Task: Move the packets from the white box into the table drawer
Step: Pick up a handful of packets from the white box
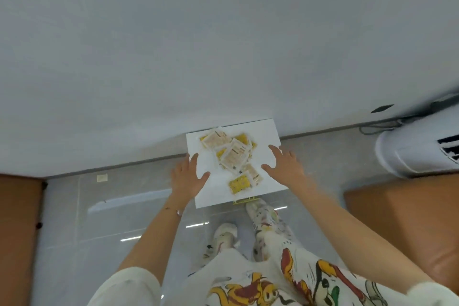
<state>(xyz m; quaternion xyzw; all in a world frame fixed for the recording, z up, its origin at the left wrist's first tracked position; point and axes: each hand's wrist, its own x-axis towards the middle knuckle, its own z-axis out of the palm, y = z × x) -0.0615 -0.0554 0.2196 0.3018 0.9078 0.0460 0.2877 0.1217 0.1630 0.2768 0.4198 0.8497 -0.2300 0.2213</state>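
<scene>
Task looks barely started from where I sit: packets (233,156) lie heaped in the white box (264,133) at centre frame, and no drawer is in view. Left hand (188,177) is over the box's left edge and right hand (285,169) over its right side. Both have fingers spread and hold nothing; I can't tell if they touch the box.

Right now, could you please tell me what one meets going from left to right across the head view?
Brown furniture → left hand → packets → right hand → white appliance.
</scene>
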